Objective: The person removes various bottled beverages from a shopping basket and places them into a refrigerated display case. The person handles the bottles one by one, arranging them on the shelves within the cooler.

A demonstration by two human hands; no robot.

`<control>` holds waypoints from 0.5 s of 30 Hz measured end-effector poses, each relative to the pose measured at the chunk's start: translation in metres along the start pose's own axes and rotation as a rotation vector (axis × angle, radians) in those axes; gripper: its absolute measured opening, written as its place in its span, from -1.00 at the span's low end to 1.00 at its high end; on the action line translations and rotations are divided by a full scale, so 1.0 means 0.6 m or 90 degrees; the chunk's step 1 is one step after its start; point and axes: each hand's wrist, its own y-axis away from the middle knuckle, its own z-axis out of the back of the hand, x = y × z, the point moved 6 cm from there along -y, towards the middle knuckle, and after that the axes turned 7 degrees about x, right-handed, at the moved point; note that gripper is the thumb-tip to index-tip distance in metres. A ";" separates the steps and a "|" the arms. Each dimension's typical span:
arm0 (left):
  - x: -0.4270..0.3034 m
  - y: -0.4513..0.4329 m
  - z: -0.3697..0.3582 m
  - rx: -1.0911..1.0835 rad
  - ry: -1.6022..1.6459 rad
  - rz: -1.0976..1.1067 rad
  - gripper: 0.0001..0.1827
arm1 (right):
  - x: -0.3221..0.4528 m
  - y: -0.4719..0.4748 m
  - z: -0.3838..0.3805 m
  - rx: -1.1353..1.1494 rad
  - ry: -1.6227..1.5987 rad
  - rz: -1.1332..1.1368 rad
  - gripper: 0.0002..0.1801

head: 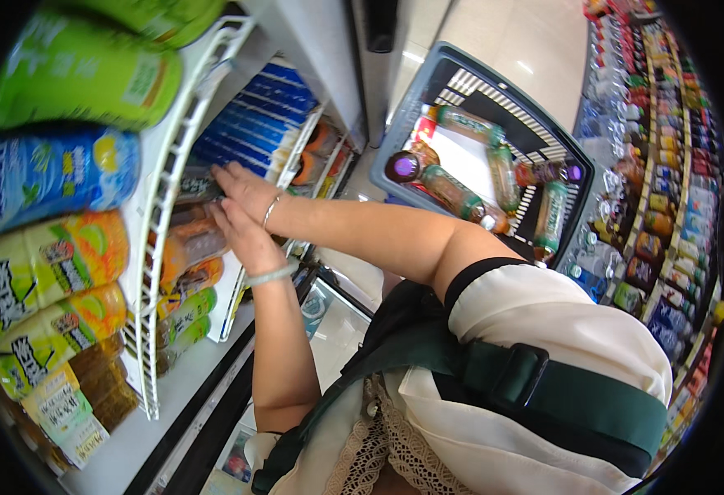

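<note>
Both of my hands reach into an open upright refrigerator, close beside each other at one shelf. My right hand [249, 190], with a thin silver bracelet at the wrist, has its fingertips by a bottle with a dark label [196, 187]. Just below it, my left hand [253, 241], with a pale bangle, has its fingers at the end of a clear bottle with a brownish drink [198, 241]. The fingertips are partly hidden among the bottles, so a firm grip cannot be made out. Green-labelled bottles [192, 315] lie lower on this shelf.
A white wire shelf front [164, 185] stands left of my hands, with large drink bottles [52, 179] beyond it. A grey shopping basket [393, 154] holding several bottles sits at upper right. Stocked drink shelves [653, 204] line the right side.
</note>
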 end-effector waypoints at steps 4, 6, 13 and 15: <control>-0.017 0.062 -0.076 0.212 0.038 -0.050 -0.36 | 0.020 0.112 0.101 -0.033 -0.091 -0.035 -0.46; -0.004 0.092 -0.121 0.314 0.015 -0.058 -0.39 | 0.003 0.176 0.150 -0.095 -0.089 -0.036 -0.46; 0.117 0.157 -0.280 0.548 -0.070 0.020 -0.43 | -0.286 0.483 0.313 -0.156 0.149 -0.573 -0.27; 0.139 0.169 -0.302 0.565 -0.187 0.065 -0.44 | -0.314 0.560 0.297 0.117 0.154 -0.818 -0.05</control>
